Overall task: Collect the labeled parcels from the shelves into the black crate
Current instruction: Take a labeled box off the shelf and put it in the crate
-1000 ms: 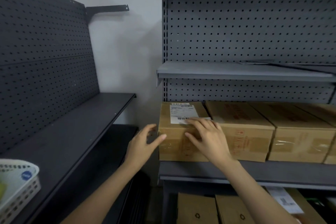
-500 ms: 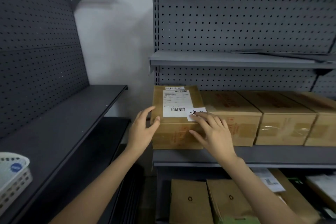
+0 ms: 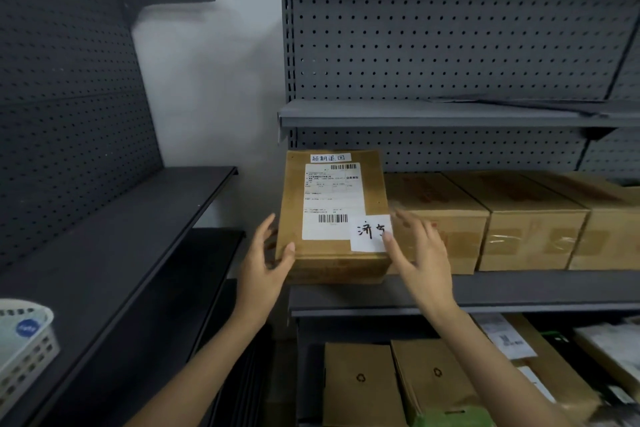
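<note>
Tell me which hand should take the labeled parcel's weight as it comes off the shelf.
Left. The left hand already grips the labeled parcel at its front left corner, thumb on top. The right hand lies flatter, its fingers on the handwritten label.

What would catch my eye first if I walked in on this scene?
Probably the labeled parcel at the left end of the middle shelf, tipped up between the person's left hand and right hand. Plain brown boxes line the shelf to its right, and a white basket sits at the lower left.
</note>
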A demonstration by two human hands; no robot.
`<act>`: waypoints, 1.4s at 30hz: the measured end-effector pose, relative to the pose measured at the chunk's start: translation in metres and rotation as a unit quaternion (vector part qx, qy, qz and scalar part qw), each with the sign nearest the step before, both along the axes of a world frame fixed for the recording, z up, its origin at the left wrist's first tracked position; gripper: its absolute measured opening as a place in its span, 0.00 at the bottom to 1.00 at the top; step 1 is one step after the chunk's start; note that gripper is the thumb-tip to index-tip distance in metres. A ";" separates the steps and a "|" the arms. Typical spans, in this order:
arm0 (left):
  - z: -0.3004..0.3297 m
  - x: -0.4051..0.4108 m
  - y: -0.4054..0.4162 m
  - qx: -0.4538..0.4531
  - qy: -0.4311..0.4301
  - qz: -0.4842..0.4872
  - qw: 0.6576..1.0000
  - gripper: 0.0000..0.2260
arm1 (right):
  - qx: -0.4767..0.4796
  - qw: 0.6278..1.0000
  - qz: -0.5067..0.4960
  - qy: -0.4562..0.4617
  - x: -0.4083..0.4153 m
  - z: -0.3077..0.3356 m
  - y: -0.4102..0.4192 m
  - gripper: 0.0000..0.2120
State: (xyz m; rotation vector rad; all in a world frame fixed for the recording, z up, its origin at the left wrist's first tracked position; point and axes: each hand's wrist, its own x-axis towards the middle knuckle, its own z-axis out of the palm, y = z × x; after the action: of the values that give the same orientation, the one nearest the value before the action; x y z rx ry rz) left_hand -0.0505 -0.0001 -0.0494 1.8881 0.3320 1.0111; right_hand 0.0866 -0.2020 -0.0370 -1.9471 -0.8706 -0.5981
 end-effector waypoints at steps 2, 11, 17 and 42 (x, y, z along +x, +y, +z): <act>-0.002 0.000 -0.001 -0.028 0.004 -0.006 1.000 0.25 | -0.006 0.997 0.017 0.076 0.003 -0.003 0.001 0.31; -0.002 -0.012 -0.011 -0.063 -0.017 -0.001 0.998 0.19 | 0.039 0.977 0.095 0.185 -0.017 -0.007 0.009 0.25; 0.007 -0.045 -0.030 -0.064 -0.047 0.017 0.997 0.17 | 0.047 0.974 0.128 0.183 -0.043 0.004 -0.008 0.34; -0.019 -0.003 -0.398 -0.060 0.000 -0.295 0.954 0.18 | 0.211 0.937 -0.038 0.274 -0.126 -0.018 -0.419 0.24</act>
State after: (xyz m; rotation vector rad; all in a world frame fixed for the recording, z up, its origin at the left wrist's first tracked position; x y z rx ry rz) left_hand -0.0536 -0.3980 -0.0687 1.7189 -0.1685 0.5693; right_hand -0.0390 -0.6209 -0.0546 -1.6269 -0.2846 -0.2290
